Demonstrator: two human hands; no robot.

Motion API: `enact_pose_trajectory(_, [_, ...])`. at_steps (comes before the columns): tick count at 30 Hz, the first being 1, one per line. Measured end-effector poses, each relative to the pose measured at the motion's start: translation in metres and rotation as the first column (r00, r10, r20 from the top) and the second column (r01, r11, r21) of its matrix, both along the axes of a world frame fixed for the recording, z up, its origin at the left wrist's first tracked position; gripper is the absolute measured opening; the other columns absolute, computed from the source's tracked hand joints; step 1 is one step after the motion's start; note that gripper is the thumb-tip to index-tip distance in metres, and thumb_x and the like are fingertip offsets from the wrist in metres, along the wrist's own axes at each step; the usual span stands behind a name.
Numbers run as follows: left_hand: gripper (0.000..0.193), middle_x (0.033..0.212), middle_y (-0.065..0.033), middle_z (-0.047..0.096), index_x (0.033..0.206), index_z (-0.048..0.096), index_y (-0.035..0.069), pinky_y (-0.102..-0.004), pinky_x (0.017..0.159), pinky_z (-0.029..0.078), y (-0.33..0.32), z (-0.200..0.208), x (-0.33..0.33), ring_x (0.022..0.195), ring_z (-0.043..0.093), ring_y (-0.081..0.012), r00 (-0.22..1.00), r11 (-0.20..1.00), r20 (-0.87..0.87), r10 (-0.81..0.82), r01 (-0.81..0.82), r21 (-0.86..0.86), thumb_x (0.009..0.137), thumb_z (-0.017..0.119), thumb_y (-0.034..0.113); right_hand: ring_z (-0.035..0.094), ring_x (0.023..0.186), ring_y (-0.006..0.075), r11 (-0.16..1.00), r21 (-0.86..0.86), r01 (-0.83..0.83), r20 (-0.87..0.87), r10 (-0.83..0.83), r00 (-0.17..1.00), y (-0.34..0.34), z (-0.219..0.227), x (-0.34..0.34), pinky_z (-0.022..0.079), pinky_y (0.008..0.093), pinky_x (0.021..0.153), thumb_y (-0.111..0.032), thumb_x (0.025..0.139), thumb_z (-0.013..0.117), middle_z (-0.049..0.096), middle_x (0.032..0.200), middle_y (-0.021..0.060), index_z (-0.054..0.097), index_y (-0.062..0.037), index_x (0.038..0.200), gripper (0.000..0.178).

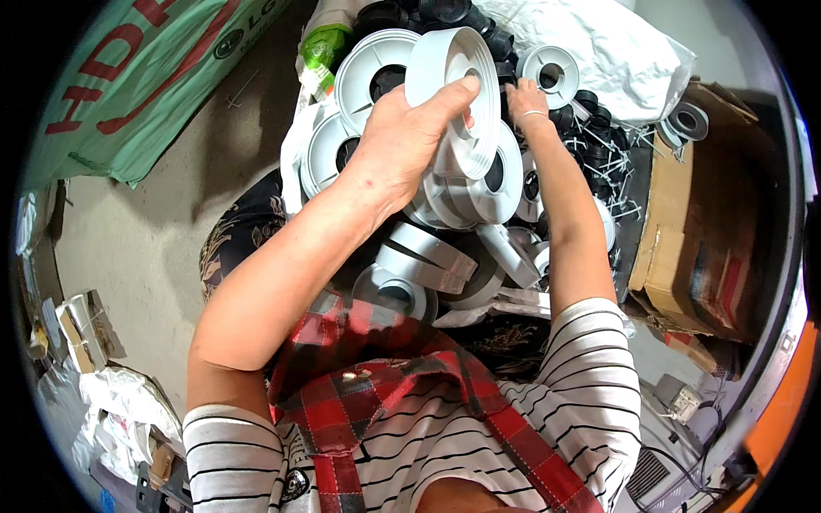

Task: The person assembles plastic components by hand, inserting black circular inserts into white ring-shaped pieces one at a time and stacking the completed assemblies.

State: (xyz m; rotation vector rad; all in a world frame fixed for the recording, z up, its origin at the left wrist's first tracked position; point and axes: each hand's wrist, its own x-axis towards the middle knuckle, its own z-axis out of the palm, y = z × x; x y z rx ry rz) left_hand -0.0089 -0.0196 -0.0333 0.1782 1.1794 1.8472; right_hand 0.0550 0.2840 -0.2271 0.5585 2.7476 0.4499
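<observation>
My left hand (406, 137) is closed around a round grey plastic flanged ring (432, 64), thumb hooked over its rim into the central hole. The ring is tilted up on its side above a pile of similar grey rings (349, 81). Farther right, my right hand (525, 101) reaches down among black round plastic parts (505, 43), beside another grey ring (564, 75). Its fingers look bent and close together, with the tips partly hidden; what they grip, if anything, I cannot make out.
White T-shaped plastic pieces (623, 184) lie mixed with black parts on the right. Beyond are a white sack (599, 51) and an open cardboard box (663, 231). A green printed sack (145, 94) stands at far left. More grey rings (419, 269) rest near my lap.
</observation>
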Motion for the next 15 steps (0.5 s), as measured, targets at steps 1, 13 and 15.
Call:
enact_pose_trajectory(1, [0.032, 0.082, -0.004, 0.061, 0.094, 0.06, 0.005, -0.029, 0.069, 0.05, 0.001, -0.002, 0.001, 0.077, 0.059, -0.0131, 0.999, 1.0, -0.041, -0.006, 0.005, -0.015, 0.085, 0.06, 0.036, 0.047, 0.109, 0.0251, 0.999, 0.036, 0.029, -0.021, -0.028, 0.999, 0.002, 0.005, 0.005, 0.044, 0.0421, 0.084, -0.018, 0.086, 0.05, 0.052, 0.109, 0.0079, 0.059, -0.0125, 0.108, 0.024])
enact_pose_trajectory(13, [0.039, 0.107, -0.0079, 0.06, 0.114, 0.052, 0.0, -0.033, 0.086, 0.049, -0.002, -0.003, 0.031, 0.097, 0.059, -0.0157, 0.968, 0.96, 0.117, -0.22, 0.194, 0.2, 0.091, 0.055, 0.031, 0.049, 0.121, 0.0299, 0.622, -0.709, -0.332, -0.621, -0.327, 0.713, -0.162, 0.213, 0.093, 0.048, 0.033, 0.085, -0.02, 0.075, 0.072, 0.056, 0.118, 0.0256, 0.068, -0.0024, 0.09, 0.024])
enact_pose_trajectory(15, [0.041, 0.106, -0.0082, 0.06, 0.115, 0.052, 0.0, -0.0326, 0.084, 0.05, -0.005, -0.001, 0.04, 0.096, 0.06, -0.0155, 0.955, 0.939, 0.053, -0.293, 0.277, 0.202, 0.092, 0.054, 0.033, 0.052, 0.112, 0.0261, 0.608, -0.754, -0.249, -0.549, -0.375, 0.747, -0.165, 0.228, 0.105, 0.047, 0.0324, 0.085, -0.021, 0.072, 0.073, 0.054, 0.117, 0.0239, 0.054, -0.0024, 0.119, 0.054])
